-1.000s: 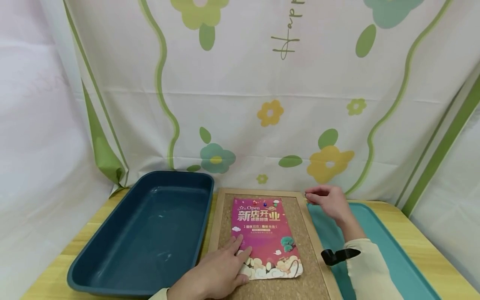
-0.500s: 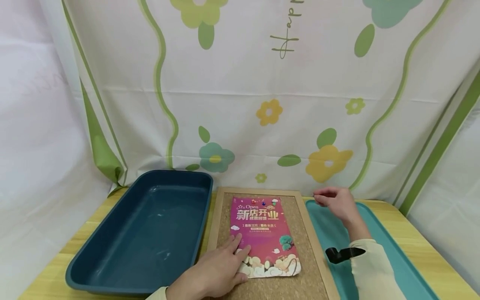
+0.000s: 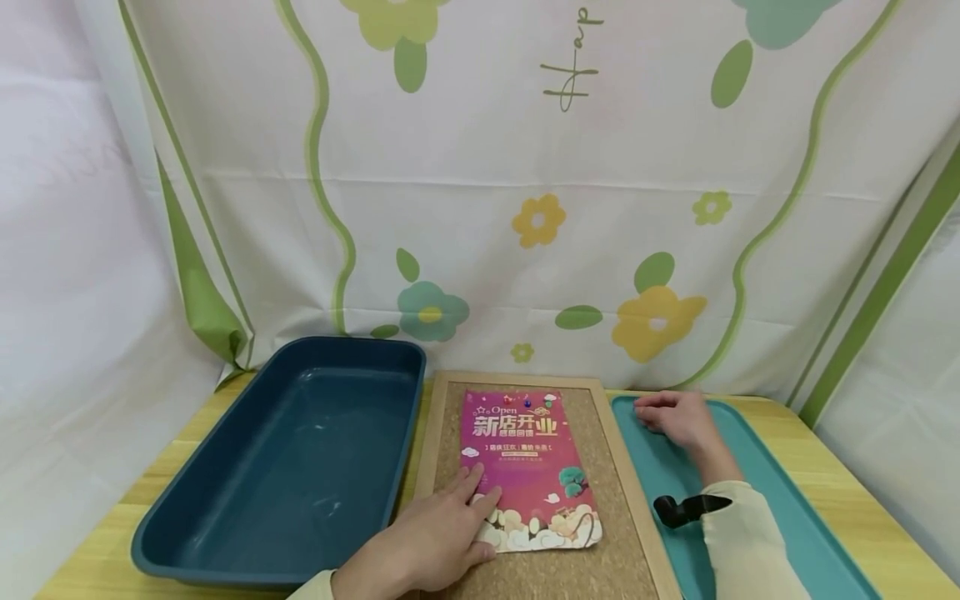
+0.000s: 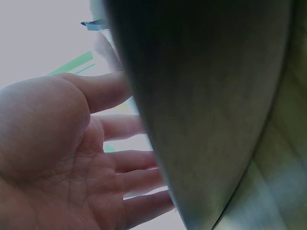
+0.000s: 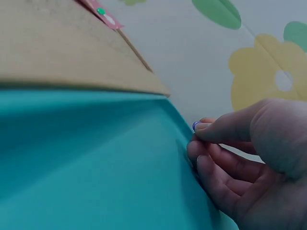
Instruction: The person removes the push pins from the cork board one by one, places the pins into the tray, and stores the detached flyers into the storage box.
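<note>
A pink-purple poster (image 3: 525,479) lies on a wood-framed cork board (image 3: 626,542). Small round pins in red (image 3: 508,400), blue (image 3: 527,403) and green (image 5: 100,10) sit along its top edge. My left hand (image 3: 431,533) rests with spread fingers on the poster's lower left and the cork; in the left wrist view the fingertips are hidden behind the board. Over the far end of a teal tray (image 3: 675,475), my right hand (image 3: 681,419) pinches a small blue-purple push pin (image 5: 195,125) between thumb and fingertips. Only the pin's head shows.
A deep dark-blue basin (image 3: 300,467) stands left of the board. All of it sits on a wood-grain table (image 3: 877,508). A flower-print white curtain (image 3: 480,250) hangs right behind the board and the tray.
My right hand has moved right and slightly down, from beside the board's top right corner to over the teal tray. My left hand stays in place on the poster.
</note>
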Tool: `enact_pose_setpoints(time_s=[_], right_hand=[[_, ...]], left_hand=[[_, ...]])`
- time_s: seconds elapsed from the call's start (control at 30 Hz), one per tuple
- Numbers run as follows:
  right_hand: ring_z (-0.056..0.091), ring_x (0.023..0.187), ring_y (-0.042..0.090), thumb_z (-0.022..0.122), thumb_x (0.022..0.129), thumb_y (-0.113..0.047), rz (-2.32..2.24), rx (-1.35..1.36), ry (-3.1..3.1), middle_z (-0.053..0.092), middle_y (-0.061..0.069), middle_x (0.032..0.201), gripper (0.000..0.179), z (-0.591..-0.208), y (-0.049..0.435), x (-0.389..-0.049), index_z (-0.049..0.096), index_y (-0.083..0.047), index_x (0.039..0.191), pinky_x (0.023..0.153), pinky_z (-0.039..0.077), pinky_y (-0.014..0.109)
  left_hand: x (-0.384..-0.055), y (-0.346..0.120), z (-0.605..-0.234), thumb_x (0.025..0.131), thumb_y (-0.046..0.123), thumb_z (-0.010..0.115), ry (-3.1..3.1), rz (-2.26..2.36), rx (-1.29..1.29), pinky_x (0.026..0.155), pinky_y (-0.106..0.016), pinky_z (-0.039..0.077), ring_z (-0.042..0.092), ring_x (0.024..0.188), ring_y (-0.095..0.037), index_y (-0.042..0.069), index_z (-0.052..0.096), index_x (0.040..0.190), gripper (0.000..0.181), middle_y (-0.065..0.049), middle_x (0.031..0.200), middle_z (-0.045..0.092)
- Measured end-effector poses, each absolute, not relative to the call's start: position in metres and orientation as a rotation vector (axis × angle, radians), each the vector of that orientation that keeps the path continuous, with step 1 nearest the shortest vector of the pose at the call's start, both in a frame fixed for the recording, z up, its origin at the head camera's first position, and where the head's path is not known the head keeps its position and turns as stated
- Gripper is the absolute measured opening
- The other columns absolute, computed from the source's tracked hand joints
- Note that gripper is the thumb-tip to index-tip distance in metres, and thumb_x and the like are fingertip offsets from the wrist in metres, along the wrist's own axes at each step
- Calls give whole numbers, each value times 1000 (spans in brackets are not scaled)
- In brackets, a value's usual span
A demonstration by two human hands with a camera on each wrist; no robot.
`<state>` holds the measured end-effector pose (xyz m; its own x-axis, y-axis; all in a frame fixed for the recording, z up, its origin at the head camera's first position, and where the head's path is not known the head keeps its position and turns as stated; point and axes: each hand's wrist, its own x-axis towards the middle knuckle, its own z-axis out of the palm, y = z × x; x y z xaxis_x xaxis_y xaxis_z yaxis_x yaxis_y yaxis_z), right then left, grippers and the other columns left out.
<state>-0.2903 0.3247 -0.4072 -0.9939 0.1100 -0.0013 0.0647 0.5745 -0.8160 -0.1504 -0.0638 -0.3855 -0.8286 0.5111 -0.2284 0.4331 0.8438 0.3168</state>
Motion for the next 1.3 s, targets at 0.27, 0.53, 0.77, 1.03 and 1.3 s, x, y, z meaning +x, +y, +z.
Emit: enact_pose_setpoints(time_s=[0.27,0.53,0.77,1.03,1.3], right_hand=[[68,71,2,74,97,-10,1413,-164,-2740,78,-4,82,25,-416,330,-294,77,9,113,64,58,23],[68,69,5,72,98,-10,1383,-161,-2777,76,-4,81,24,-416,334,-294,77,9,112,64,58,24],[67,70,6,72,97,-10,1367,-167,-2799,75,-6,81,24,-416,335,-293,77,9,111,64,57,25],[66,69,6,72,97,-9,1343,-180,-2798,75,-6,79,23,-417,336,-293,77,9,111,63,55,25],[66,69,6,72,97,-14,1311,-199,-2819,75,-7,79,25,-417,336,-294,78,6,112,63,54,26]], left_hand=[[-150,-64,-385,97,47,72,2723,356,721,111,-54,55,40,158,-35,25,52,158,68,-9,172,39],[-150,-65,-386,97,47,73,2724,365,726,110,-54,55,40,158,-34,25,52,158,69,-9,172,39],[-151,-64,-386,97,48,72,2721,361,734,110,-53,56,40,158,-34,25,52,159,68,-8,172,39],[-151,-63,-386,97,47,73,2726,349,737,108,-54,57,41,158,-34,25,52,158,69,-8,171,40],[-150,-64,-385,96,47,73,2731,356,730,108,-55,57,41,158,-34,25,52,158,69,-9,171,40]])
